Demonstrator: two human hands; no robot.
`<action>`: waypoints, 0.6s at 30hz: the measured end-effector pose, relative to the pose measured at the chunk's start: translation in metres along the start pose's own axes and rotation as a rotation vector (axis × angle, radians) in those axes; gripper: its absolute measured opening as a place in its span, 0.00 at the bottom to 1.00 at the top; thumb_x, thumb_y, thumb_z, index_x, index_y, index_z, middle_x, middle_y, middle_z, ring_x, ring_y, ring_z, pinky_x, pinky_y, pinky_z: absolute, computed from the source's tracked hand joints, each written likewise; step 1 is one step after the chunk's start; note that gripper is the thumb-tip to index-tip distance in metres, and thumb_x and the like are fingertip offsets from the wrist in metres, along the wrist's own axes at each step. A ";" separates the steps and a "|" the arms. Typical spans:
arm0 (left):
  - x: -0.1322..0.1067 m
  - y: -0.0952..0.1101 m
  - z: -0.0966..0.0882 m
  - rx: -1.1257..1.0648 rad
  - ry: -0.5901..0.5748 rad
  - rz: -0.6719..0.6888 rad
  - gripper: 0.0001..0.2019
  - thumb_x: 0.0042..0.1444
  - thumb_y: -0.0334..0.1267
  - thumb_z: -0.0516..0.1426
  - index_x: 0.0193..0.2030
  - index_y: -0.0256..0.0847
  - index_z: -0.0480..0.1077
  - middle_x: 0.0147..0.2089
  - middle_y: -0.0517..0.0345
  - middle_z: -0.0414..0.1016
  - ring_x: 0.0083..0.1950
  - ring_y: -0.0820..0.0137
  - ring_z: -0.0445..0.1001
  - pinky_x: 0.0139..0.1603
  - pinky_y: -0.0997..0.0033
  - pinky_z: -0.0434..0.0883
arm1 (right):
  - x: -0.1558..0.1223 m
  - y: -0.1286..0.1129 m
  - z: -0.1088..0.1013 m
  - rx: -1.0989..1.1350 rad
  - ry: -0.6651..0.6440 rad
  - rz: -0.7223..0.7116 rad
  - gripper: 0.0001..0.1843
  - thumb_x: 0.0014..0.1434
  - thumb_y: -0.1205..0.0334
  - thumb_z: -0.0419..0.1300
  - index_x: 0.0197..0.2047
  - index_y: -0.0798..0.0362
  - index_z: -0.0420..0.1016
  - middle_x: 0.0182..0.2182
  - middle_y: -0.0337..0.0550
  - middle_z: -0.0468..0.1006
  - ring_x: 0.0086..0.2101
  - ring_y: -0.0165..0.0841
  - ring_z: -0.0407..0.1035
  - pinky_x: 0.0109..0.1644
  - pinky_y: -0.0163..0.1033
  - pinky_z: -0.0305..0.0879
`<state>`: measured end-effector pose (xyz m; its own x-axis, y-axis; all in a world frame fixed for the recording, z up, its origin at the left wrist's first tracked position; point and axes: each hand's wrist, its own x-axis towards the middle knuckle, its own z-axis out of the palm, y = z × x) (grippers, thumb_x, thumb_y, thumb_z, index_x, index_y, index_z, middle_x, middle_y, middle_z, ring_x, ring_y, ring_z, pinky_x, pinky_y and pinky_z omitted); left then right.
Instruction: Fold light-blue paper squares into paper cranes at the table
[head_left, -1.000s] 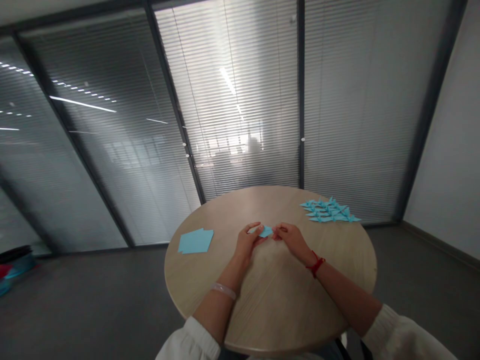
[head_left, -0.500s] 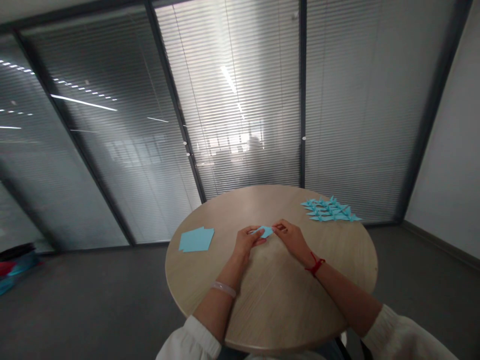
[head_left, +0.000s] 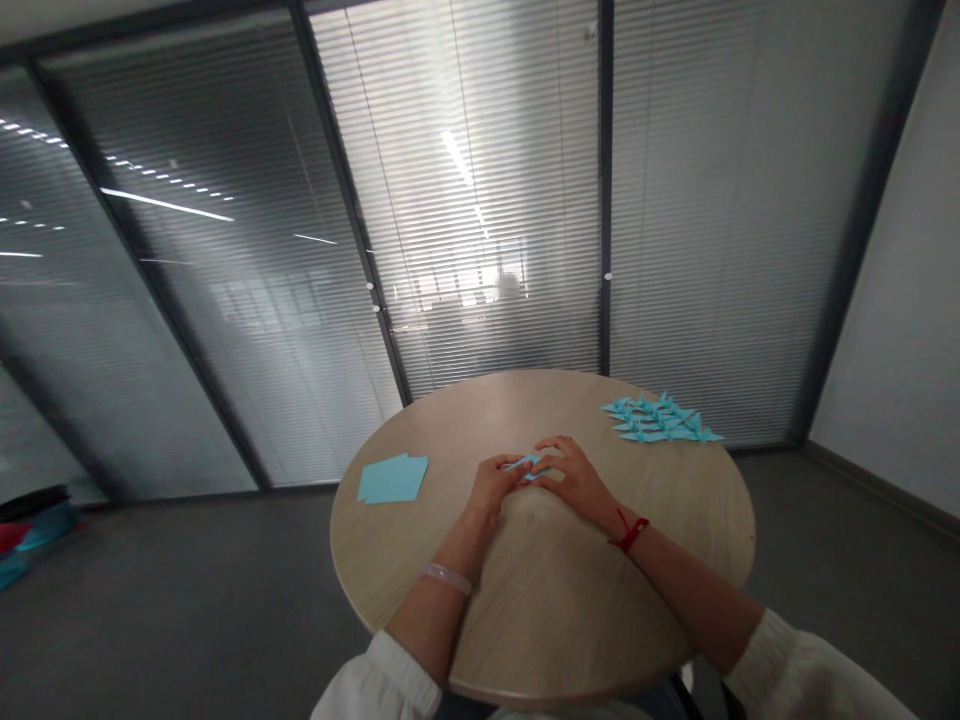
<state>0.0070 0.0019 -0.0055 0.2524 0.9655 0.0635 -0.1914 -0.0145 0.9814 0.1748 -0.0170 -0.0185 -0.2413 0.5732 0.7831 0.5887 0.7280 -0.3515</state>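
Observation:
A small folded piece of light blue paper (head_left: 531, 461) is between my hands over the middle of the round table, mostly covered by fingers. My left hand (head_left: 495, 484) grips its left side, thumb and fingers closed on it. From the right, my right hand (head_left: 574, 474) reaches over the paper with curved, partly parted fingers, its fingertips on the paper by my left fingertips. The exact fold is too small and hidden to make out.
On the left of the round wooden table (head_left: 585, 620) lies a small stack of blue paper sheets (head_left: 394, 480). Several folded blue paper cranes (head_left: 664, 420) stand in rows at the far right. Behind the table is a glass partition with blinds (head_left: 495, 200).
My right hand has moved left from the paper's right tip, and its fingers have spread over the paper. My left hand stays almost in place, and less of the paper shows.

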 end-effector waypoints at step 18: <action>0.002 0.003 -0.002 0.065 -0.001 0.022 0.19 0.35 0.41 0.69 0.34 0.31 0.76 0.32 0.49 0.78 0.32 0.69 0.75 0.42 0.69 0.71 | 0.002 -0.001 -0.002 0.103 -0.011 0.072 0.03 0.54 0.64 0.63 0.33 0.48 0.78 0.40 0.43 0.71 0.43 0.36 0.64 0.49 0.43 0.61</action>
<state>0.0048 0.0042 -0.0032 0.2494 0.9646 0.0857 -0.1346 -0.0531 0.9895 0.1753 -0.0172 -0.0158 -0.2103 0.6290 0.7485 0.5223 0.7195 -0.4578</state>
